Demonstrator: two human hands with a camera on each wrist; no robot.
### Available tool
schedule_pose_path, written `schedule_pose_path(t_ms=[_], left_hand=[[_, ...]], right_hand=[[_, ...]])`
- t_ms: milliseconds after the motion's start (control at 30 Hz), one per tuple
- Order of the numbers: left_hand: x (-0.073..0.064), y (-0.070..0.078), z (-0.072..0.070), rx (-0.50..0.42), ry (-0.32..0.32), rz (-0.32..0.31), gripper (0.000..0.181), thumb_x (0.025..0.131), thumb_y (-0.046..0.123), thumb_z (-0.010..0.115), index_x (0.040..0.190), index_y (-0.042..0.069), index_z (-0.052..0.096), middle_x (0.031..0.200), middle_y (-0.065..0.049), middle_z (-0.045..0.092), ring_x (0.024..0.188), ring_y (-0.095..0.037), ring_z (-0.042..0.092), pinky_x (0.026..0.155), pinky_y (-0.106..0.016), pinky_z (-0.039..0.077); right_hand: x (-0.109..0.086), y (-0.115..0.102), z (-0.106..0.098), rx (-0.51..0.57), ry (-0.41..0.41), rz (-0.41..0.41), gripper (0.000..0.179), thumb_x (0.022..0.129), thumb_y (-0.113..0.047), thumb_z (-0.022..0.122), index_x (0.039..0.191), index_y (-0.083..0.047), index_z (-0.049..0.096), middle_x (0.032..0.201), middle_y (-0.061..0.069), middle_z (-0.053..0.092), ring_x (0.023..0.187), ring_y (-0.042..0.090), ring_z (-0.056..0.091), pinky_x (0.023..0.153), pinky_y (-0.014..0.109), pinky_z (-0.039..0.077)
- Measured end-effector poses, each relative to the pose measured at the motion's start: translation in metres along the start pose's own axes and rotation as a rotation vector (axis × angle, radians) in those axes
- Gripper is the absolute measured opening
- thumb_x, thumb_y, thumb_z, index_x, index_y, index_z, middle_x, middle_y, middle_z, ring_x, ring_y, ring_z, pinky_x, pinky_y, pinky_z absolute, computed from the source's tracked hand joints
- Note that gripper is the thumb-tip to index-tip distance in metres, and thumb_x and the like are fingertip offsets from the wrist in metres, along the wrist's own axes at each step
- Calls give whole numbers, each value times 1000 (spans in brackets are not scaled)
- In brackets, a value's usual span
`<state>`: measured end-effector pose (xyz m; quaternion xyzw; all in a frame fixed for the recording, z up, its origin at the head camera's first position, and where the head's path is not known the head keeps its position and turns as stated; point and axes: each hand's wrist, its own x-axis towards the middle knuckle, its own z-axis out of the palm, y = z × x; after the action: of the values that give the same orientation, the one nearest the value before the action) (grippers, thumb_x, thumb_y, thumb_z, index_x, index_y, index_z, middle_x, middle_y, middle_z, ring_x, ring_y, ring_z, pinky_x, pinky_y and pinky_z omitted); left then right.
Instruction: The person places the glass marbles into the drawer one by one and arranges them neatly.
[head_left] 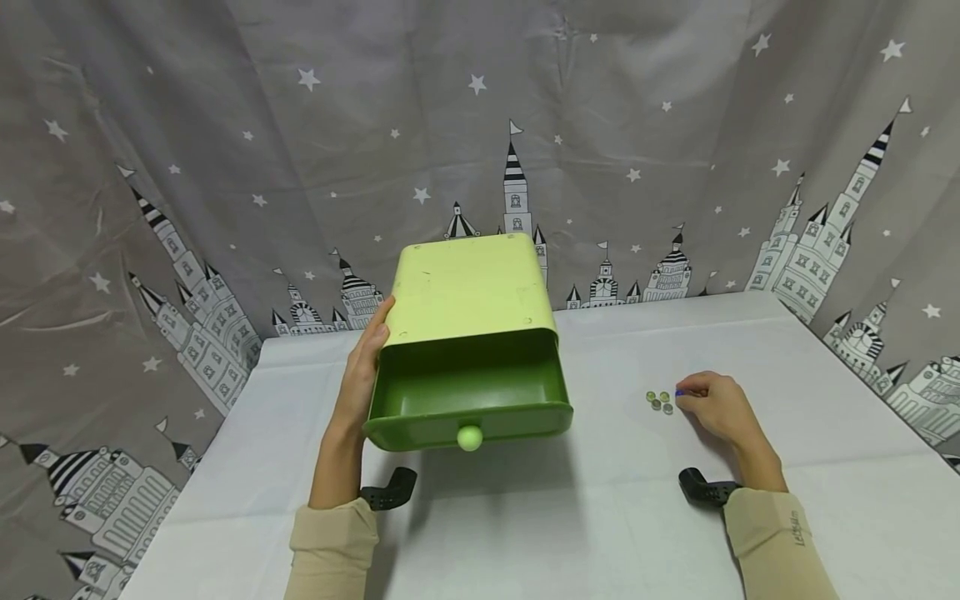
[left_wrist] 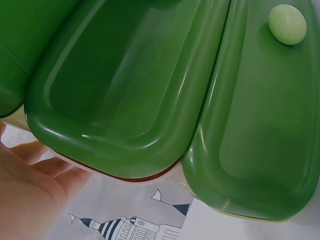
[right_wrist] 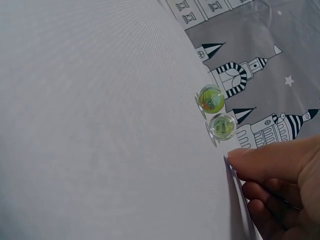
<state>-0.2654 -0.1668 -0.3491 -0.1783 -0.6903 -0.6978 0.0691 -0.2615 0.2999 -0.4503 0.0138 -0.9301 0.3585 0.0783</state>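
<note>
A drawer unit with a pale yellow-green top (head_left: 472, 287) and green drawers stands on the table, its top drawer (head_left: 469, 392) pulled out and bare inside. My left hand (head_left: 358, 379) rests along the unit's left side, fingers extended. In the left wrist view a round light-green knob (left_wrist: 287, 24) is on one drawer front. Over at the right, my right hand (head_left: 720, 408) pinches a small blue piece (head_left: 679, 392) between thumb and fingers; its shape is mostly hidden. Just left of those fingertips lie several small glass marbles (head_left: 664, 397), two clear ones with green swirls (right_wrist: 222, 126) showing in the right wrist view.
A white cloth covers the table (head_left: 622, 517). Behind it hangs a grey curtain (head_left: 465, 108) printed with castles and stars. Black camera mounts (head_left: 705, 488) are strapped to both wrists.
</note>
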Motion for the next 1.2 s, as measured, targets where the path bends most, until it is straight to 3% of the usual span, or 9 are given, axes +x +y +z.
schedule_pose_path(t_ms=[467,1200], left_hand=[[1,1,0,-8,-3,2,53,108,29,30,159,14,22,162,3,19,145,-13,16,116,-42,14],[1,0,0,-14,-7,-1,54,108,30,30,159,14,21,162,3,17,146,-13,15,116,-43,14]], right_hand=[[-2,-3,3,29,24,69,28,92,-5,63,113,14,64,111,32,61,103,47,56,87,56,44],[-1,-4,3,25,35,71,28,92,-5,63,114,14,63,111,32,61,100,45,56,85,55,44]])
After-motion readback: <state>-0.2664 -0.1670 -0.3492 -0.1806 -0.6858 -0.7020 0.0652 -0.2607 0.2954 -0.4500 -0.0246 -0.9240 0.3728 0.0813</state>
